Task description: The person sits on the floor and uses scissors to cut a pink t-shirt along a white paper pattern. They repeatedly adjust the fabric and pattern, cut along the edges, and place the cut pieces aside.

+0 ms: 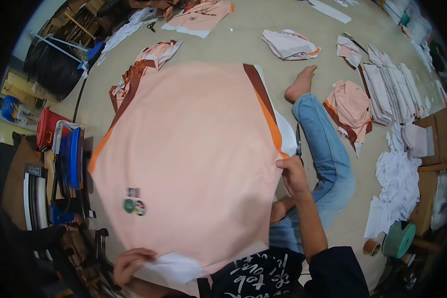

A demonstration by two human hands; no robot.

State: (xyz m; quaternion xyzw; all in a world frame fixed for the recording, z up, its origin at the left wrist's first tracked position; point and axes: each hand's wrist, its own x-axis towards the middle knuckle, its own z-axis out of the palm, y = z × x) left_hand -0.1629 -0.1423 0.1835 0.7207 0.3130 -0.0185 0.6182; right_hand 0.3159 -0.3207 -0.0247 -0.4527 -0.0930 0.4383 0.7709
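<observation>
A large peach fabric panel (193, 149) is spread in front of me, with brown and orange bands down its sides, white edges and small printed badges at its lower left. My left hand (133, 264) pinches its near left corner beside a white flap. At the right edge, under the orange band's tip, my right hand (294, 176) grips the cloth between thumb and fingers. Dark-handled scissors (298, 139) lie partly hidden between the panel and my bent leg (328, 149). Behind the panel's far left edge a patterned brown-and-peach cloth piece (156, 53) shows.
Peach and brown pieces (350, 107) lie bunched on the right, near folded white stacks (382, 89) and white scraps (397, 181). A green roll (399, 239) stands lower right. Clutter with a red box (49, 126) fills the left. Another person's hands (164, 6) work at the far edge.
</observation>
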